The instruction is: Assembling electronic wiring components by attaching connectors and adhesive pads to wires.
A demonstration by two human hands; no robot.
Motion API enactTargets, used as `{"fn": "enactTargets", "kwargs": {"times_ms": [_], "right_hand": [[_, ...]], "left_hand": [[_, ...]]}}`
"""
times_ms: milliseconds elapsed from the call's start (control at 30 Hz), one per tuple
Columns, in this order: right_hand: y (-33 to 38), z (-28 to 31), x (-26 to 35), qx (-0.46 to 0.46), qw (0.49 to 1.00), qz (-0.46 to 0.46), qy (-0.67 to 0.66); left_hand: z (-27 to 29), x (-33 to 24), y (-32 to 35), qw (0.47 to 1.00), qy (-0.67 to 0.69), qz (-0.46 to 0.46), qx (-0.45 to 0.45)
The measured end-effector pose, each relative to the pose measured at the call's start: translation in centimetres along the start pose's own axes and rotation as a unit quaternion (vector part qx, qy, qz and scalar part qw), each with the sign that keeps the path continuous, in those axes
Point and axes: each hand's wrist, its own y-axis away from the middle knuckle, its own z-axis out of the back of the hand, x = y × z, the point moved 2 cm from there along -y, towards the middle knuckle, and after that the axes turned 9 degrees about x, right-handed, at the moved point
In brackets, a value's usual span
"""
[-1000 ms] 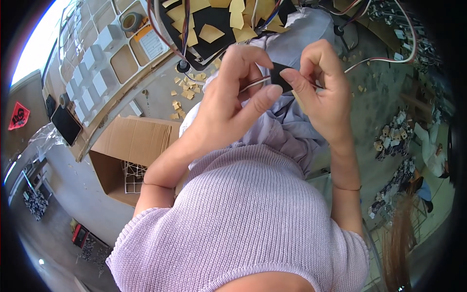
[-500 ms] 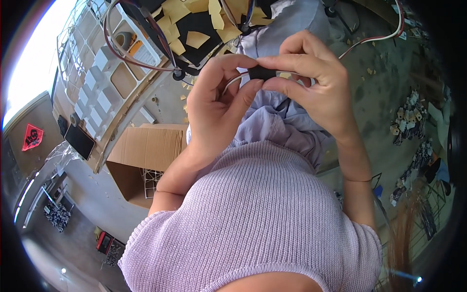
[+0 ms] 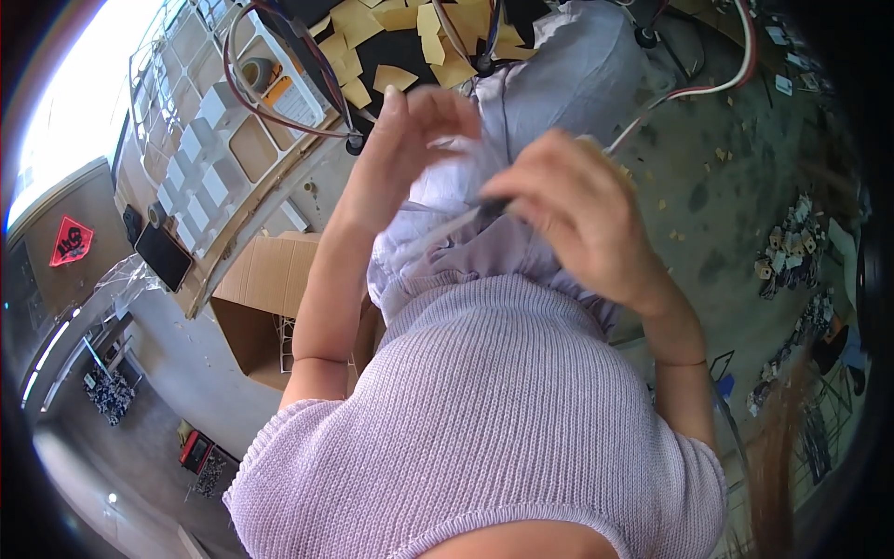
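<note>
A thin red-and-white cable (image 3: pixel 643 119) bears a short, dark wrap (image 3: pixel 493 211), which is blurred by motion. My right hand (image 3: pixel 582 219) pinches the cable at this wrap, over my lap. From the wrap a pale, smeared length of cable runs down to the left. Up and to the left, my left hand (image 3: pixel 410 154) is off the cable, its fingers apart and blurred, with nothing visible in it. It is nearest to a cable end with a black round fitting (image 3: pixel 355 143).
Yellow paper pieces (image 3: pixel 396 77) lie on a black surface ahead. At left stand a white rack (image 3: pixel 256 149) with grey blocks, a tape roll (image 3: pixel 256 71), a phone (image 3: pixel 164 259) and an open cardboard box (image 3: pixel 265 275). Piles of parts (image 3: pixel 790 244) cover the floor at right.
My left hand has let go of the black-wrapped cable and moved up and left. My right hand has come lower with the cable, tilting the wrap.
</note>
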Motion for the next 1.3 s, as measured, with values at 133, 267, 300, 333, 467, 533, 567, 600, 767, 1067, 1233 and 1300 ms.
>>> {"fn": "enactTargets", "kwargs": {"times_ms": [133,267,300,333,467,533,567,600,767,1067,1233,1300], "right_hand": [[-0.1,-4.0,1.4,0.072,0.986,0.111,-0.101],[-0.4,-3.8,1.9,0.025,0.987,0.161,0.008],[-0.3,-2.7,1.8,-0.007,0.986,0.148,0.079],[-0.8,-1.4,1.7,-0.009,0.983,0.125,0.138],[-0.8,1.2,-2.7,0.110,0.950,0.075,0.281],[-0.7,3.0,-3.3,0.123,0.959,0.102,0.236],[-0.6,3.9,-3.2,0.113,0.962,0.099,0.228],[-0.6,4.8,-2.7,0.093,0.958,0.096,0.255],[0.9,7.6,-3.7,0.028,0.954,0.025,0.299],[3.0,1.6,0.3,0.097,0.993,0.021,-0.058],[5.0,1.9,1.6,0.037,0.995,-0.049,-0.072],[4.8,1.8,1.8,0.034,0.994,-0.066,-0.083]], "left_hand": [[-3.4,-1.2,-0.8,0.973,0.047,0.037,0.221],[-3.8,0.7,-0.6,0.951,0.108,0.223,0.187],[-2.5,2.9,0.1,0.960,0.113,0.197,0.162],[-1.7,4.0,0.7,0.969,0.118,0.171,0.133],[-3.2,-1.2,1.0,0.961,-0.048,0.187,0.198],[-2.5,-1.7,0.5,0.950,-0.124,0.180,0.222],[-2.5,-1.8,0.4,0.950,-0.124,0.181,0.222],[-2.7,-1.8,0.6,0.946,-0.141,0.168,0.239],[-4.2,-3.1,1.3,0.954,-0.067,0.215,0.197],[-7.6,-0.8,3.6,0.936,0.037,0.211,0.279],[-8.5,-0.8,4.5,0.947,0.082,0.192,0.243],[-9.0,-1.1,4.5,0.931,0.077,0.248,0.256]]}}
